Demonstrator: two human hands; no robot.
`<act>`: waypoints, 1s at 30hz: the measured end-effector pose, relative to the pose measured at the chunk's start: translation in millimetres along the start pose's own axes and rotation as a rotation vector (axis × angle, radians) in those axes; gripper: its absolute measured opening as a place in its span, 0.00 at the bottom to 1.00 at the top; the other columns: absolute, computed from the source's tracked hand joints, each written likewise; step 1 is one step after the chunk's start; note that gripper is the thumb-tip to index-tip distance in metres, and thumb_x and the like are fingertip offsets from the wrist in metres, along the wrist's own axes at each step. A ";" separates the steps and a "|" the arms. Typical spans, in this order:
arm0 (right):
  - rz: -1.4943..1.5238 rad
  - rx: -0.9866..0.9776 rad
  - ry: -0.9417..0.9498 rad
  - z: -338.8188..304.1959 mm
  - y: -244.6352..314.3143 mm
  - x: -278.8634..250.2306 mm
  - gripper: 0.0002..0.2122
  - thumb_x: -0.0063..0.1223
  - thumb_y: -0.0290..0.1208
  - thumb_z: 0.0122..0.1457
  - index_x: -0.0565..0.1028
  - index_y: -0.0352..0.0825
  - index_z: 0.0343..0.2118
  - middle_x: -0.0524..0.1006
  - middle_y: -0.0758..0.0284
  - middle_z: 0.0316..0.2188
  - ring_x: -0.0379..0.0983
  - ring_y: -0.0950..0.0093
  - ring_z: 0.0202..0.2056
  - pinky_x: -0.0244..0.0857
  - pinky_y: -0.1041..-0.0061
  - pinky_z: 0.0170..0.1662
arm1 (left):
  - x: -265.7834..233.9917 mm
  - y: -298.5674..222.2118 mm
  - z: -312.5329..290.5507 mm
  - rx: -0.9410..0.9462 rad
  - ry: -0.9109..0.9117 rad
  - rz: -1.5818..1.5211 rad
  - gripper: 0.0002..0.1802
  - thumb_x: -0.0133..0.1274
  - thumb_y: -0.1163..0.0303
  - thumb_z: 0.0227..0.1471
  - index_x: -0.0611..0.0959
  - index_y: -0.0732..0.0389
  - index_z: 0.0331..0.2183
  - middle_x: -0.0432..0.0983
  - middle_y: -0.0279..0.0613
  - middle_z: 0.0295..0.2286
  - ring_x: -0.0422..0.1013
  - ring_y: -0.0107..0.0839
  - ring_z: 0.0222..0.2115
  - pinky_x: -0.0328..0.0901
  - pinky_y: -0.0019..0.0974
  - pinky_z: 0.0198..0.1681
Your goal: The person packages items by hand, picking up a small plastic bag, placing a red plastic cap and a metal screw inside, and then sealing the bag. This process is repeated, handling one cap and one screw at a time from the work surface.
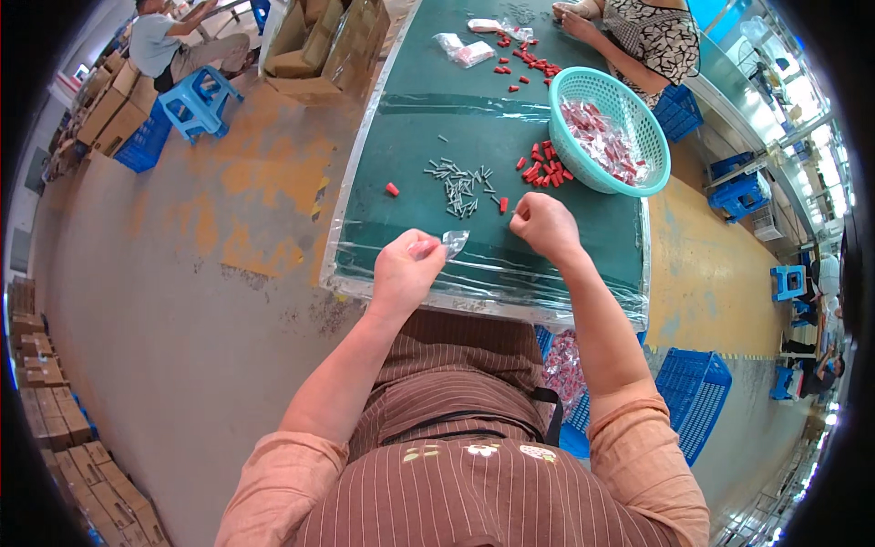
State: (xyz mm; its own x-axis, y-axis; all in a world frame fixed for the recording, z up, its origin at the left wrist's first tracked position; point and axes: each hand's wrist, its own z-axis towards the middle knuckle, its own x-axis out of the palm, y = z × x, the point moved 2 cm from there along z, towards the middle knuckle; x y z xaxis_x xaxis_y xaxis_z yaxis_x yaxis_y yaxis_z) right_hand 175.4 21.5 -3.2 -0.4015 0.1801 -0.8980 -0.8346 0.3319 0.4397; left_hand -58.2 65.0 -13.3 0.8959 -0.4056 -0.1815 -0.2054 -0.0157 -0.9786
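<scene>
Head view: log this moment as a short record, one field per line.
Left hand: pinching a clear plastic bag
Right hand: near a single red piece; whether it holds anything is unclear
Table: green, bearing loose grey pins and red pieces
Basket: turquoise, on the table's right, holding clear-wrapped red pieces
Far end: another person's hand

Above the frame's centre, the green tabletop (497,137) is offering a passage beyond the grey pins (458,190). Red caps (549,170) are cluttering the right of that gap, and the turquoise mesh basket (606,84) is blocking the upper right.
</scene>
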 end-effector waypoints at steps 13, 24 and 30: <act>0.769 -0.143 0.005 -38.2 19.5 0.9 0.07 0.58 0.25 0.47 0.74 0.32 0.29 0.74 0.69 0.28 0.68 0.78 0.33 0.62 0.79 0.37 | 54.4 -21.8 23.6 -0.276 0.240 -0.042 0.06 0.57 0.69 0.47 0.78 0.61 0.25 0.73 0.31 0.21 0.62 0.16 0.18 0.56 0.24 0.18; 0.624 -0.296 -0.032 -42.7 12.9 -12.3 0.07 0.54 0.20 0.45 0.74 0.32 0.30 0.73 0.64 0.38 0.69 0.71 0.42 0.61 0.75 0.46 | 59.1 -23.9 20.5 -0.368 0.299 -0.271 0.06 0.56 0.69 0.49 0.77 0.61 0.29 0.71 0.31 0.21 0.59 0.16 0.15 0.53 0.24 0.15; 0.788 -0.172 -0.031 -41.8 5.3 -8.2 0.09 0.48 0.16 0.46 0.74 0.32 0.32 0.73 0.66 0.36 0.68 0.76 0.41 0.62 0.77 0.43 | 58.3 -25.3 21.9 -0.315 0.270 -0.139 0.06 0.56 0.70 0.49 0.77 0.62 0.30 0.72 0.34 0.22 0.59 0.16 0.15 0.53 0.23 0.15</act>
State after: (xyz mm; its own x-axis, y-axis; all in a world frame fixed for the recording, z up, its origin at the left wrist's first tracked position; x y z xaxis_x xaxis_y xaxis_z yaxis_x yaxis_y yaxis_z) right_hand 158.5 -17.0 5.8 -0.8876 0.3285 -0.3228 -0.3576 -0.0498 0.9325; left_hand 7.8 61.8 -1.3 0.7969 -0.6037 0.0232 -0.2374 -0.3482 -0.9069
